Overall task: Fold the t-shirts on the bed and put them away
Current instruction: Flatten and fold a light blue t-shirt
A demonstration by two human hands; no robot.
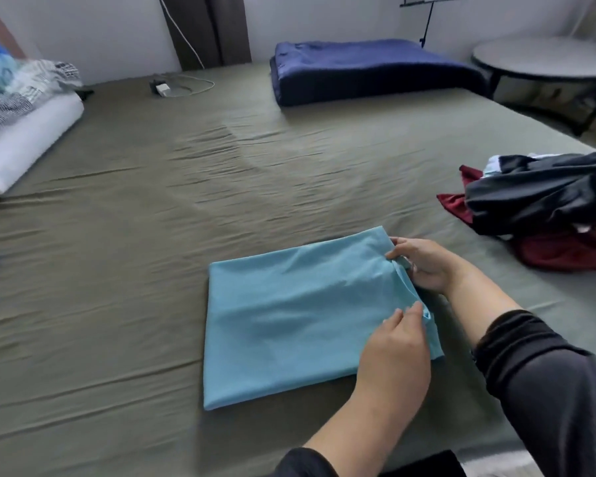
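1. One light blue t-shirt [289, 318] lies folded into a flat rectangle on the near part of the bed [152, 208], its smooth cloth barely creased.
2. Two hands work its right edge: the left hand [393, 359] pinches the bunched hem between thumb and fingertips, the grip pressed together on the cloth.
3. The right hand [424, 265] pinches the same edge farther up, fingers curled on a small fold.
4. One heap of unfolded clothes [544, 204], dark and maroon, sits at the bed's right edge, well apart from the t-shirt.
5. One folded navy blanket [369, 68] lies at the far side; one white pillow [25, 139] lies far left.
6. The olive sheet is rippled, with wide open room left of and beyond the t-shirt.
7. One round counter [547, 58] stands past the bed's far right corner.
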